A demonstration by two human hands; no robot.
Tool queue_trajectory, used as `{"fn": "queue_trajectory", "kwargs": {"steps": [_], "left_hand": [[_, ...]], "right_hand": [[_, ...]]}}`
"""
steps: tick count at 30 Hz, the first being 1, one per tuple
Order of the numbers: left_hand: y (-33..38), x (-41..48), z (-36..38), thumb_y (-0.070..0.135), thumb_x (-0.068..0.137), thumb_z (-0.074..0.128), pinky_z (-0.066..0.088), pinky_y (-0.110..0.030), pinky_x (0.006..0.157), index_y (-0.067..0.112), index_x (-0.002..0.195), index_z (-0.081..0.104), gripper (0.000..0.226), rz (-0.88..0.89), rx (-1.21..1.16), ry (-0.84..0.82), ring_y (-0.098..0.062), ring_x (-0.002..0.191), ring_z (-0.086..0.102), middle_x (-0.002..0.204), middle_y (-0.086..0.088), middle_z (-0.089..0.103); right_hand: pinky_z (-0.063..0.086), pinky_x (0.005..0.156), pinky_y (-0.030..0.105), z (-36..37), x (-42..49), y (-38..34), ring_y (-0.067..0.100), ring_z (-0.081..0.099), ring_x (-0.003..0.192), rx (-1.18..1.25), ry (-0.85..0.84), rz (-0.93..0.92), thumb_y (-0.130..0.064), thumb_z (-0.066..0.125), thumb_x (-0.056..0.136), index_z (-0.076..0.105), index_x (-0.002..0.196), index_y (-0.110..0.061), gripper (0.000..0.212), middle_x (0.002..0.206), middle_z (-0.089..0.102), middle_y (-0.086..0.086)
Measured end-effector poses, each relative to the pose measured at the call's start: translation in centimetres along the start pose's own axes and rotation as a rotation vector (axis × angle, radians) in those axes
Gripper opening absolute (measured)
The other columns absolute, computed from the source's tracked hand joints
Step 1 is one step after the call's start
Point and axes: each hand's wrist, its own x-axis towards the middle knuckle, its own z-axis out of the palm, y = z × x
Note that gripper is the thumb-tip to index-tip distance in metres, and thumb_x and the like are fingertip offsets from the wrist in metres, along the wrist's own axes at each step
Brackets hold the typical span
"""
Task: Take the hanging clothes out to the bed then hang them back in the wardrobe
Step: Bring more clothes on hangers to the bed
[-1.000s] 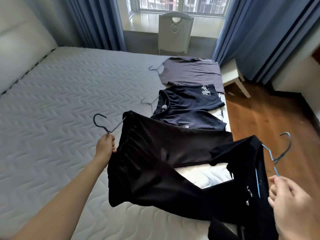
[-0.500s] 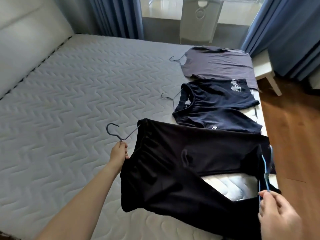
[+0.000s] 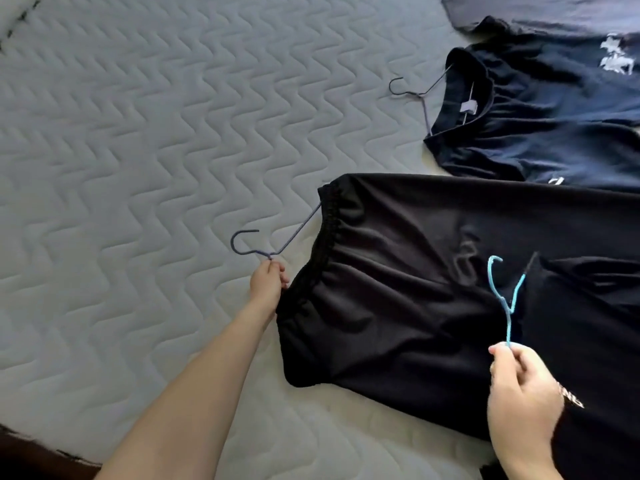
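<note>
The left hand point(image 3: 268, 284), near the middle of the frame, pinches a thin dark blue-grey wire hanger point(image 3: 270, 255) at its neck just below the hook. The hanger carries a black soft garment with a gathered elastic waistband point(image 3: 398, 289), which lies spread on the quilted grey mattress of the bed point(image 3: 138, 150). At lower right the right hand point(image 3: 523, 386) pinches the stem of a light blue wire hanger point(image 3: 506, 323), whose arm runs into a second black garment point(image 3: 588, 323) overlapping the first. The hands are well apart, each clamped on its own hanger. Both garments look light, limp and rather slick, so they would probably sag and could slide off the wire if tilted. The hanger neck is the sensible place to hold, keeping the hook uppermost (cloth gripped alone would just bunch). At upper right a navy T-shirt with a white print point(image 3: 547, 126) rests flat on its own dark wire hanger point(image 3: 419, 95), beside a grey shirt point(image 3: 519, 15) cut off by the top edge. The hangers' shoulders are hidden inside the fabric. The second garment's type is unclear, its pale lettering is partly covered by the right hand, and no wardrobe is in view.
</note>
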Motion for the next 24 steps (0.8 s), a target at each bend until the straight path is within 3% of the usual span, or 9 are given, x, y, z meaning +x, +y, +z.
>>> {"fn": "queue_trajectory", "kwargs": {"steps": [4, 8, 10, 13, 16, 18, 22, 24], "left_hand": [[-2.3, 1.9, 0.1, 0.022, 0.096, 0.04, 0.044, -0.026, 0.059, 0.013, 0.076, 0.062, 0.031, 0.038, 0.122, 0.026, -0.014, 0.061, 0.061, 0.069, 0.0, 0.066], [-2.7, 2.6, 0.7, 0.027, 0.094, 0.046, 0.037, -0.013, 0.05, 0.012, 0.074, 0.069, 0.034, 0.094, 0.223, 0.112, 0.0, 0.045, 0.056, 0.06, 0.004, 0.065], [-2.3, 2.4, 0.8, 0.03, 0.091, 0.049, 0.036, -0.014, 0.047, 0.014, 0.064, 0.068, 0.037, 0.114, 0.305, 0.167, -0.005, 0.046, 0.056, 0.053, 0.003, 0.061], [-1.5, 1.7, -0.2, 0.033, 0.086, 0.056, 0.036, -0.028, 0.053, 0.012, 0.051, 0.063, 0.041, 0.13, 0.408, 0.219, -0.023, 0.058, 0.058, 0.05, -0.003, 0.059], [0.9, -0.4, -2.1, 0.026, 0.086, 0.061, 0.041, -0.028, 0.068, 0.009, 0.075, 0.07, 0.022, 0.135, 0.346, 0.15, -0.024, 0.076, 0.059, 0.077, -0.008, 0.068], [3.4, -2.9, -3.6, 0.026, 0.09, 0.055, 0.046, -0.034, 0.079, 0.009, 0.093, 0.07, 0.022, 0.208, 0.32, 0.077, -0.027, 0.088, 0.061, 0.094, -0.009, 0.07], [9.7, -11.8, -7.1, 0.022, 0.094, 0.047, 0.049, -0.034, 0.082, 0.014, 0.098, 0.068, 0.022, 0.412, 0.238, 0.004, -0.023, 0.091, 0.063, 0.093, -0.004, 0.071], [12.8, -17.7, -9.2, 0.018, 0.096, 0.045, 0.048, -0.022, 0.08, 0.015, 0.101, 0.068, 0.024, 0.499, 0.184, -0.016, -0.016, 0.093, 0.066, 0.094, 0.0, 0.072]], "right_hand": [[0.033, 0.047, 0.023, 1.7, -0.5, 1.8, 0.011, 0.037, 0.047, -0.014, -0.006, -0.003, -0.018, 0.053, 0.095, 0.059, 0.075, -0.021, 0.021, 0.05, 0.044, -0.007], [0.03, 0.047, 0.025, 2.3, -0.9, 2.0, 0.012, 0.033, 0.048, -0.024, -0.015, -0.027, -0.017, 0.051, 0.096, 0.059, 0.075, -0.021, 0.022, 0.054, 0.04, 0.002], [0.029, 0.045, 0.02, 2.3, -0.9, 1.3, 0.01, 0.033, 0.047, -0.034, -0.012, -0.041, -0.014, 0.05, 0.096, 0.059, 0.075, -0.02, 0.023, 0.056, 0.04, 0.009], [0.03, 0.046, 0.016, 1.4, -1.0, -0.2, 0.01, 0.034, 0.048, -0.018, -0.001, -0.05, -0.012, 0.05, 0.096, 0.059, 0.076, -0.017, 0.023, 0.057, 0.04, 0.009], [0.03, 0.046, 0.015, -1.2, -1.2, -2.4, 0.009, 0.035, 0.046, -0.008, 0.028, -0.055, -0.011, 0.05, 0.096, 0.059, 0.076, -0.014, 0.022, 0.056, 0.039, 0.008], [0.03, 0.045, 0.016, -3.9, -1.5, -4.3, 0.009, 0.034, 0.046, 0.012, 0.056, -0.063, -0.012, 0.05, 0.096, 0.058, 0.074, -0.014, 0.023, 0.054, 0.038, 0.005], [0.029, 0.04, 0.014, -11.4, -3.1, -9.1, 0.008, 0.038, 0.043, 0.151, 0.139, -0.049, -0.018, 0.051, 0.095, 0.061, 0.075, -0.014, 0.023, 0.049, 0.047, -0.008], [0.025, 0.037, 0.018, -15.8, -4.3, -11.8, 0.004, 0.038, 0.039, 0.252, 0.177, -0.009, -0.02, 0.05, 0.094, 0.063, 0.078, -0.014, 0.022, 0.047, 0.048, -0.01]]}}
